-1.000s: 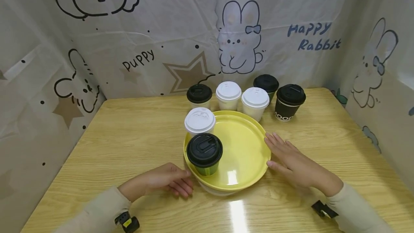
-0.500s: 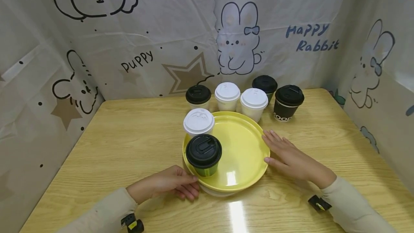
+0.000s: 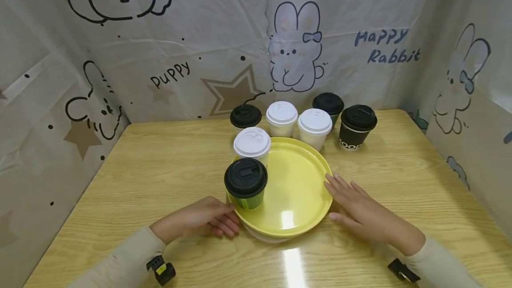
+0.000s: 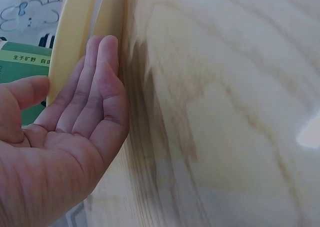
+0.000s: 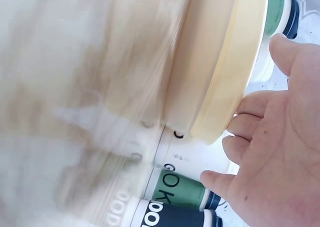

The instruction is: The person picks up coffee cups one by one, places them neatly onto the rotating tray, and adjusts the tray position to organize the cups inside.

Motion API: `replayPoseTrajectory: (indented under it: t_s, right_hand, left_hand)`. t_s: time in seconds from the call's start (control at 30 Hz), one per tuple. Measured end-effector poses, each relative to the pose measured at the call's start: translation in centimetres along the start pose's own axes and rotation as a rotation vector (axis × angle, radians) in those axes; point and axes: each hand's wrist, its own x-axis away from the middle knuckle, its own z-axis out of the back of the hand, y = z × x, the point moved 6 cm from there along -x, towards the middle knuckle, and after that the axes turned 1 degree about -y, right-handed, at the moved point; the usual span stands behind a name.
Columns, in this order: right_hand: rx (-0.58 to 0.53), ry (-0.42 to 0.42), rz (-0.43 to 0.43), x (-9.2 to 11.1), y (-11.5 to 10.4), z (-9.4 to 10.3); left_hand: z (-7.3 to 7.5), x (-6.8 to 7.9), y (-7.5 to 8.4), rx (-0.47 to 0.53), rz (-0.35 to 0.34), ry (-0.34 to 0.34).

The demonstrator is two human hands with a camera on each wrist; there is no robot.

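Observation:
A round yellow tray (image 3: 298, 186) sits on a pale round base (image 3: 267, 237) on the table. At its left side stand a green paper cup (image 3: 246, 180) with a black lid and, just behind, a cup with a white lid (image 3: 252, 142). My left hand (image 3: 198, 219) is at the tray's near-left rim; in the left wrist view its thumb (image 4: 35, 89) lies by the rim, and the loosely straight fingers reach along the tray's underside. With fingers extended, my right hand (image 3: 366, 212) touches the right rim, palm facing the tray in the right wrist view.
Behind the tray stand several lidded cups: a black-lidded one (image 3: 246, 117), two white-lidded ones (image 3: 282, 117) (image 3: 314, 126), another black-lidded one (image 3: 328, 103) and a black cup (image 3: 356, 130) to the right. A printed cloth (image 3: 180, 34) walls in the wooden table (image 3: 160, 168).
The tray has turned clockwise: the green cup has shifted back and left, the white-lidded cup back and right. My left hand moved in to the rim, then slightly back; the right hand slid a little nearer.

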Motion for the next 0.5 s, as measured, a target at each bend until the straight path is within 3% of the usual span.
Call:
replayPoseTrajectory:
  t_s: [0.2,0.5]
  right_hand:
    - [0.037,0.007,0.044,0.9,-1.4,-0.4]
    - [0.057,0.025,0.050,1.2,-2.1,-0.3]
  left_hand:
    - [1.2,-0.4,0.0,-0.011,0.008,0.049]
    - [1.5,-0.5,0.5,0.008,-0.005,0.024]
